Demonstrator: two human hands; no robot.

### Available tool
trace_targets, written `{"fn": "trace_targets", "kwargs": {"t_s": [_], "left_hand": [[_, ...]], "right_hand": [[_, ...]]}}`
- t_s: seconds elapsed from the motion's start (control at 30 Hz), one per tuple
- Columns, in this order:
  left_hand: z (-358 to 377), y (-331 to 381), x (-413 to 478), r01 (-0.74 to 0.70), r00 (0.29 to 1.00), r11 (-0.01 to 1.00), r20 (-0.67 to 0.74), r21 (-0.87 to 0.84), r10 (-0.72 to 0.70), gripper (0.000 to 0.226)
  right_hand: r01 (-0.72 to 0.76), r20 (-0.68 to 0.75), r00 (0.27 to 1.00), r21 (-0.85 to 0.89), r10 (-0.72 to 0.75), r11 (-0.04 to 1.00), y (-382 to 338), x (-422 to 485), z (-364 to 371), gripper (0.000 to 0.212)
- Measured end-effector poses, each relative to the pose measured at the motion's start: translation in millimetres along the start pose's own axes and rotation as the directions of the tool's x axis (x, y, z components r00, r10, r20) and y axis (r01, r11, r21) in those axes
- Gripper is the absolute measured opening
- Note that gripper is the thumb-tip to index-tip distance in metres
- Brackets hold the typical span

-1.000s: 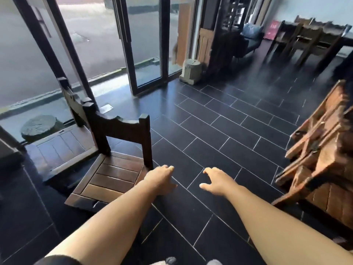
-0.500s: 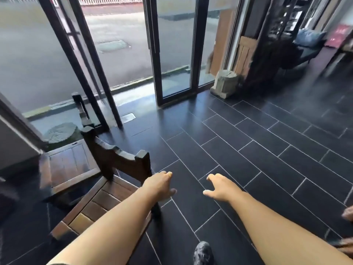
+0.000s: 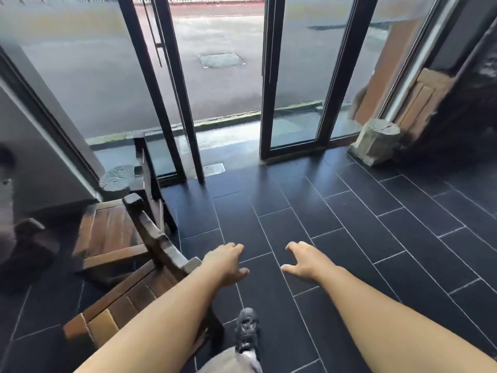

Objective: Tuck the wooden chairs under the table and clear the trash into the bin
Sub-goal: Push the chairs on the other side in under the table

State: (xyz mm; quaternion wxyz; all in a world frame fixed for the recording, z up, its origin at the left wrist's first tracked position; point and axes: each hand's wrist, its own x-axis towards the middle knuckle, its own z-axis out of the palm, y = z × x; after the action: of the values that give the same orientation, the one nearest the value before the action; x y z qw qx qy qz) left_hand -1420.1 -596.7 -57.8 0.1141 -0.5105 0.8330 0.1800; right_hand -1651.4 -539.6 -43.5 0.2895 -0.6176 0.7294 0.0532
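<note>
Two wooden chairs stand on the dark tiled floor (image 3: 349, 224) at the lower left. The near chair (image 3: 129, 297) has a slatted brown seat and a low, dark, worn backrest that runs diagonally from a squared post down to the corner beside the left hand. The far chair (image 3: 113, 232) sits just behind it, its reddish slatted seat touching or nearly touching the near one's back, close to the glass door frame (image 3: 172, 103). No lettering or labels can be read on either. The left hand (image 3: 227, 263) reaches forward, empty, fingers loosely curled and thumb out, just past the backrest's corner post; whether it touches the wood cannot be told. The right hand (image 3: 305, 261) is stretched out alongside, also empty, fingers half spread over bare tiles. A dark shoe (image 3: 247, 329) shows below between the forearms. A rough stone block (image 3: 375, 141) stands by the doors at the far right, and pavement lies beyond the glass.
</note>
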Motion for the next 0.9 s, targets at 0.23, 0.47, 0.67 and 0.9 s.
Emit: {"fn": "trace_targets", "kwargs": {"t_s": [0.23, 0.47, 0.67, 0.9], "left_hand": [[-18.7, -59.4, 102.5, 0.164, 0.987, 0.976, 0.023, -0.146, -0.162, 0.056], [-59.0, -129.3, 159.3, 0.378, 0.92, 0.86, 0.036, -0.343, -0.39, 0.062], [-70.2, -183.3, 147.6, 0.557, 0.801, 0.7, 0.066, -0.447, -0.595, 0.06], [-55.5, -211.5, 105.2, 0.761, 0.522, 0.377, 0.153, -0.528, -0.839, 0.048]], "right_hand": [[0.128, 0.067, 0.99, -0.121, -0.12, 0.984, -36.2, 138.1, -58.4, 0.064], [0.324, 0.198, 0.94, -0.274, -0.277, 0.906, -119.4, 265.7, -103.6, 0.061], [0.587, 0.356, 0.8, -0.301, -0.483, 0.751, -215.0, 324.4, -98.2, 0.059], [0.838, 0.557, 0.537, -0.267, -0.634, 0.476, -310.7, 361.5, -72.9, 0.06]]}}
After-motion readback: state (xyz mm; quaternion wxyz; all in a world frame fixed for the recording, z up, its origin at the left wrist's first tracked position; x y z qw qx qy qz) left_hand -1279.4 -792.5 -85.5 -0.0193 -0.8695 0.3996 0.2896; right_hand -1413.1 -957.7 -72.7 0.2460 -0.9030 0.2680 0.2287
